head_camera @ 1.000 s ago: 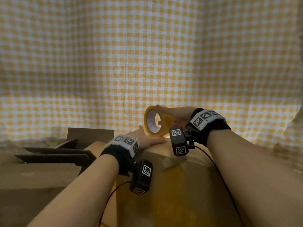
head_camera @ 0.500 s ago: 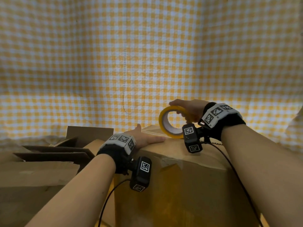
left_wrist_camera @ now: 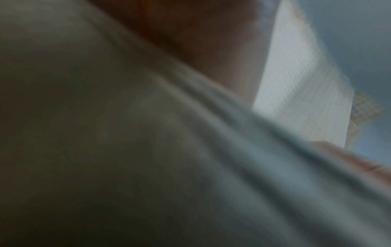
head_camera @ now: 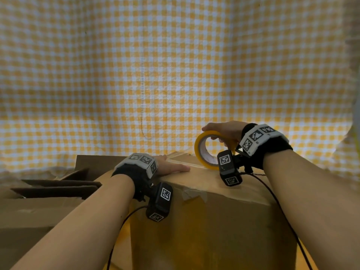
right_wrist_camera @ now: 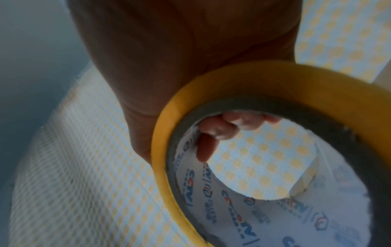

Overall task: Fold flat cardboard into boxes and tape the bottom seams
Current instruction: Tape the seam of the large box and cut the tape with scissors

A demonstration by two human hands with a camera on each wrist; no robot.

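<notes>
Inside tape roll (right_wrist_camera: 211, 192), blurred branding.

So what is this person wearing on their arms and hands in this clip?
Both forearms are bare, with no sleeves or gloves. Each wrist has a black fabric band topped by a grey-white block printed with black square markers: left wristband, right wristband. A black camera box with white marker tags hangs under each wrist, and a thin dark cable trails from it.

Yellow tape roll (head_camera: 202, 152) — gingham cloth (head_camera: 175, 75)
</notes>
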